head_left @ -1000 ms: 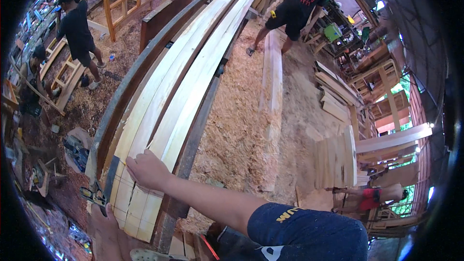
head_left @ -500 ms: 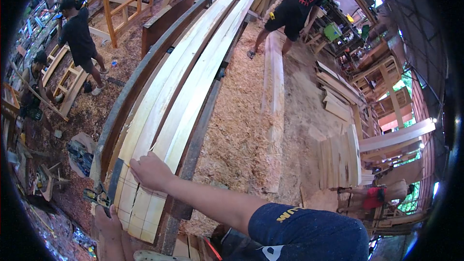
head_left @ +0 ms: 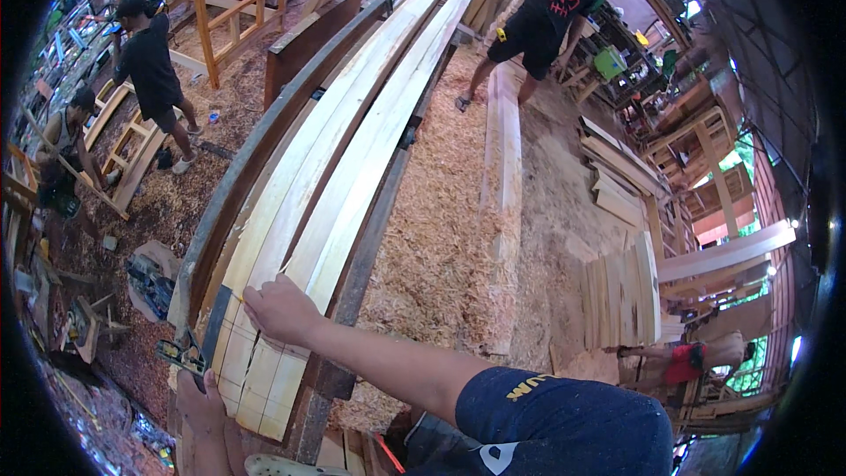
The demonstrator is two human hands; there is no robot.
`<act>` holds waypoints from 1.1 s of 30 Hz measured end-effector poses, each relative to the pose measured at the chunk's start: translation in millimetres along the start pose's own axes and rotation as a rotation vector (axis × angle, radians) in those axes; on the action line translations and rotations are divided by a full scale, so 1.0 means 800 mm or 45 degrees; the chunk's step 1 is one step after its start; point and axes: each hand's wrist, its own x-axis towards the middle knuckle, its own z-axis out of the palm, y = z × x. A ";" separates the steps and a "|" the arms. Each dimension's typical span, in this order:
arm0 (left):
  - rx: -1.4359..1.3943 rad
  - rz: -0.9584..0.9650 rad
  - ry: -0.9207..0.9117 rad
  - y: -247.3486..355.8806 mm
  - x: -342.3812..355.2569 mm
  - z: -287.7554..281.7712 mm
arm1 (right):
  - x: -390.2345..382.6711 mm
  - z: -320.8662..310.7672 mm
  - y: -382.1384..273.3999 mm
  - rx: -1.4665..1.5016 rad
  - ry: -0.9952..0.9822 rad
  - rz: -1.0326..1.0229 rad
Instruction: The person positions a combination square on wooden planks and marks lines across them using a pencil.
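Note:
Long pale boards [head_left: 339, 176] lie side by side, with pencil-like lines crossing their near end. My right hand [head_left: 280, 308] rests closed on this end, its fingertips pinching a thin yellow stick-like thing [head_left: 236, 298], mostly hidden. Beside the fingertips, a dark flat strip [head_left: 216, 322] lies along the left edge of the boards. My left hand [head_left: 201, 398] is at the near left corner, thumb up and fingers curled beneath, just below a metal clamp-like tool [head_left: 181, 354]. What the left fingers grip is hidden.
A dark curved beam [head_left: 256, 141] runs along the left of the boards. At the far end a person [head_left: 557, 9] touches the boards. Two people [head_left: 150, 57] work at the left among wooden frames. Shavings [head_left: 441, 238] cover the floor; stacked planks [head_left: 621, 291] stand right.
The view has shifted slightly, so the scene sits a little further right and lower. Both hands keep nearly the same places on the boards.

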 end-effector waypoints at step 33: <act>0.044 0.079 0.068 -0.003 0.003 0.004 | 0.000 -0.001 0.002 0.030 0.041 -0.043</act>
